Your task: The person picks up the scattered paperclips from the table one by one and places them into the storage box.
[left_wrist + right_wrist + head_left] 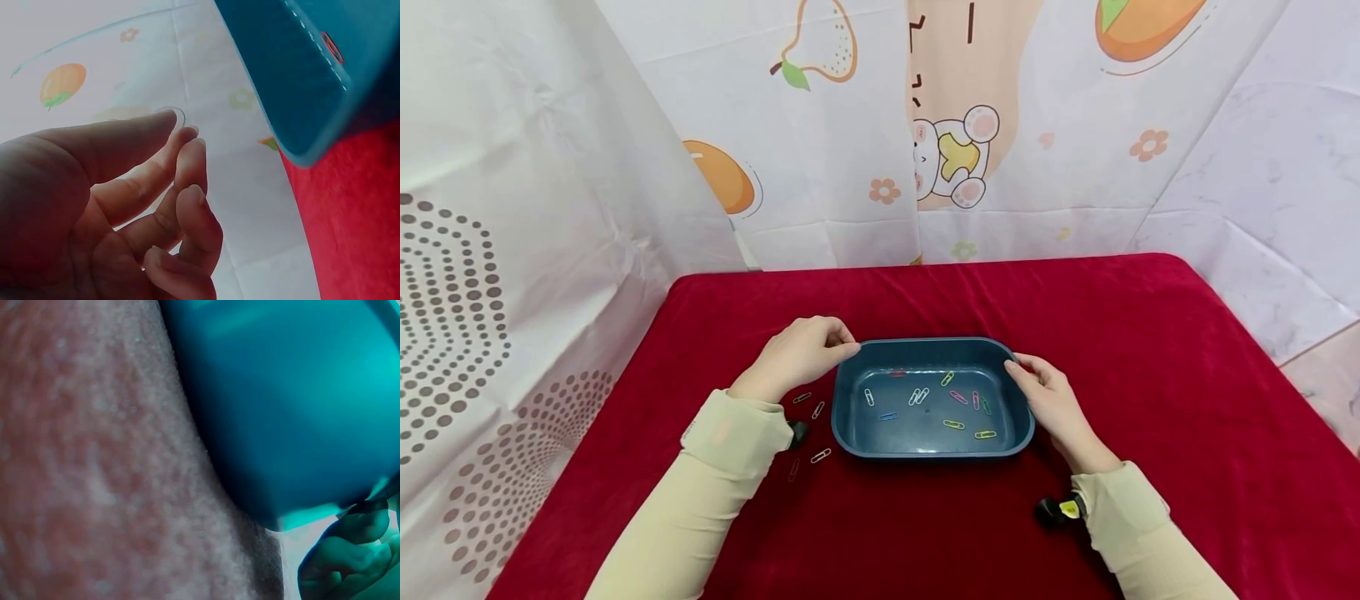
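Observation:
A dark blue rectangular bin (932,455) holds several coloured paper clips, among them white, yellow, pink, red, green and blue ones. My right hand (1054,404) grips the bin's right rim, thumb at the inside; in the right wrist view its curled fingers (350,550) are by the bin's edge. Just off the bin's upper left corner is my left hand (797,358). Between its thumb and index fingertip it pinches a paper clip (183,115), of which only a thin curved wire end shows in the left wrist view.
Left of the bin, several loose paper clips (821,456) lie on the red cloth (925,533), close to the left sleeve (730,450). A white patterned curtain (835,167) hangs behind the table.

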`<state>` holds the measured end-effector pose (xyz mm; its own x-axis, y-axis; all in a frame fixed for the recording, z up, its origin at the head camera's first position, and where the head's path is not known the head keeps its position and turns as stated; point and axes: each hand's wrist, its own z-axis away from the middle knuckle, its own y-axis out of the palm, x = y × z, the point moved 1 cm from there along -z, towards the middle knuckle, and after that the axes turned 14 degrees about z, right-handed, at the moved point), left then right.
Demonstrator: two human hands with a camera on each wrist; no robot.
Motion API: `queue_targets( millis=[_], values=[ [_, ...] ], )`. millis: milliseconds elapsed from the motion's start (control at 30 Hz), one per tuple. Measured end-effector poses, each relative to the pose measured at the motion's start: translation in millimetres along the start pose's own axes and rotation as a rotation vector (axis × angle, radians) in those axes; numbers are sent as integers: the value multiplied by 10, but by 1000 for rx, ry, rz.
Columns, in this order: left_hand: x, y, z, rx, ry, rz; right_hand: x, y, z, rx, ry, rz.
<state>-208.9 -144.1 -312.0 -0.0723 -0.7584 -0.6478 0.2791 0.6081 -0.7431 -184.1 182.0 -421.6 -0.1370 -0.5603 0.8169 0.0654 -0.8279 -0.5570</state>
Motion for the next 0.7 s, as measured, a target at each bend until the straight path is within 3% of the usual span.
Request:
queue_targets(
  millis=[700],
  values=[
    [559, 3, 103, -26, -85, 50, 1, 0, 1, -9, -6, -2]
  ],
)
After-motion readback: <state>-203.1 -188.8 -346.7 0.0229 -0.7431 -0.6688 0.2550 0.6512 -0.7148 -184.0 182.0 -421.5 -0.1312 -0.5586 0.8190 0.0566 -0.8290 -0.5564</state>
